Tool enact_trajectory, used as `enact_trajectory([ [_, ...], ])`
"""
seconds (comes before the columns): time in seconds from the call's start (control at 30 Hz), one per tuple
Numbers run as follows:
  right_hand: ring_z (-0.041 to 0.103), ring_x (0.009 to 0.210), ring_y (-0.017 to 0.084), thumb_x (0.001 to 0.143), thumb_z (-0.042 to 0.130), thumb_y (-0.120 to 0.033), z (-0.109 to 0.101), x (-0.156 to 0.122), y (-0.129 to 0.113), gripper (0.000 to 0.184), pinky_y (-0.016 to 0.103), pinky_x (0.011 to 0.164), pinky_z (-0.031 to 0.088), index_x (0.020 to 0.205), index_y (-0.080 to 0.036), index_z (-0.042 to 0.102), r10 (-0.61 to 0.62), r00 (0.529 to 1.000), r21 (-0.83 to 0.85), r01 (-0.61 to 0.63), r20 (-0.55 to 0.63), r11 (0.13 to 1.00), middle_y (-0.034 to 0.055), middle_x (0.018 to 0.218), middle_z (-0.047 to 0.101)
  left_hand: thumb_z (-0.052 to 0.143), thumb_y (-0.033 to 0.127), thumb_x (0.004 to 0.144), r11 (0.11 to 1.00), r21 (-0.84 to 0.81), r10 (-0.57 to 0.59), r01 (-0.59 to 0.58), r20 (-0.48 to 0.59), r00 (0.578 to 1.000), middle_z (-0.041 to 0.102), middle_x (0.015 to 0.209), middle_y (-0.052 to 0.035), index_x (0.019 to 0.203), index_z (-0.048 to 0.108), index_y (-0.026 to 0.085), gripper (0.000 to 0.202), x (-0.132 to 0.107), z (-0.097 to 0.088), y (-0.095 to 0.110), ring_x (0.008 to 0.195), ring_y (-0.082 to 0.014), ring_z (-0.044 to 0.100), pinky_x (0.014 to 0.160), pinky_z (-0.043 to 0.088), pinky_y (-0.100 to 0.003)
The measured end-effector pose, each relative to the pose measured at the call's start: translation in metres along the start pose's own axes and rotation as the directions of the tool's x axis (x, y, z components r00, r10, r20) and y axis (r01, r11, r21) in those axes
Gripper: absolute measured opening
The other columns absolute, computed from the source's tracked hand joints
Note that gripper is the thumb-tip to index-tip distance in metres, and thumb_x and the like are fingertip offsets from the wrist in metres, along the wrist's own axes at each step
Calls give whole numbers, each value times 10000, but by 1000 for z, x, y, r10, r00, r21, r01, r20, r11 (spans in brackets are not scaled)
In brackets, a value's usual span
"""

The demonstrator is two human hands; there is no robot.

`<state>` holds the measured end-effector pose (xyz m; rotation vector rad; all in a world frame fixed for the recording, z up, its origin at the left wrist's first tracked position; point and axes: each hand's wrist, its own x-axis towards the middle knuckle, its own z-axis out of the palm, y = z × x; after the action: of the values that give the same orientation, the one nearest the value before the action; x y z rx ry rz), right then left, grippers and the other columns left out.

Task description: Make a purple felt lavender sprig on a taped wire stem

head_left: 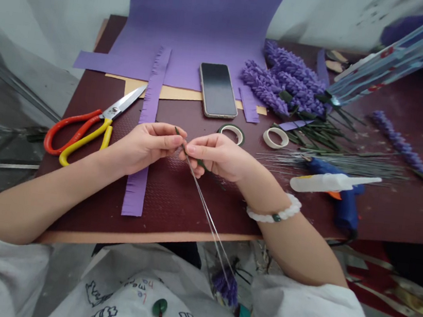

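My left hand (155,143) is closed in a pinch on the green-wrapped top end of some thin wires (205,207). Close against it, my right hand (218,154) pinches the same wires just below, and a bit of dark green floral tape (201,164) shows at its fingers. From the fingertips the bare silvery wires slant down to the right, past the table edge. Under my left wrist lies a fringed purple paper strip (152,93). A roll of green tape (232,134) sits just behind my right hand, partly covered by it.
Scissors (102,118) lie at left, a phone (218,90) behind my hands. Purple paper (198,21) leans on the wall. At right are purple flower stems (295,81), a white tape roll (275,138), loose wires (370,166), a glue bottle (321,183) and a blue glue gun (346,210).
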<state>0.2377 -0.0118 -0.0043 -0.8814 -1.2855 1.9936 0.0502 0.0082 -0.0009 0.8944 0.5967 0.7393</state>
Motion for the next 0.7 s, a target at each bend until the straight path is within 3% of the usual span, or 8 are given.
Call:
enact_trajectory([
  [0.3, 549, 453, 65, 688, 765, -400, 1, -1, -2, 308, 164, 407, 370, 750, -108, 688, 23, 1000, -10, -23, 10, 1000, -19, 536, 598, 790, 132, 641, 997, -72, 35, -32, 43, 998, 711, 707, -2, 766, 735, 143, 137, -1, 2, 3, 607, -106, 653, 627, 510, -222],
  [0.47, 527, 431, 57, 674, 775, -385, 4, 0, -1, 291, 169, 433, 401, 692, -116, 666, -24, 999, 1, 24, -23, 1000, -32, 500, 575, 779, 152, 651, 995, -101, -21, 23, 13, 1000, 719, 820, -21, 876, 719, 137, 233, -1, 3, 3, 707, -124, 672, 684, 528, -248],
  [0.6, 514, 423, 56, 676, 774, -369, 6, 2, 1, 275, 173, 438, 404, 677, -119, 659, -41, 998, 30, 42, -41, 999, -41, 478, 561, 822, 254, 634, 997, -75, -19, 19, -8, 1000, 688, 698, -3, 758, 687, 118, 228, 0, 5, 2, 613, -103, 646, 662, 513, -236],
  [0.7, 512, 422, 53, 683, 769, -362, 6, 3, 2, 268, 176, 446, 410, 684, -114, 666, -29, 999, 30, 30, -36, 999, -36, 493, 576, 831, 233, 627, 1000, -2, 26, -27, -49, 998, 670, 630, -1, 672, 668, 109, 209, 0, 6, 0, 568, -89, 625, 638, 492, -222],
])
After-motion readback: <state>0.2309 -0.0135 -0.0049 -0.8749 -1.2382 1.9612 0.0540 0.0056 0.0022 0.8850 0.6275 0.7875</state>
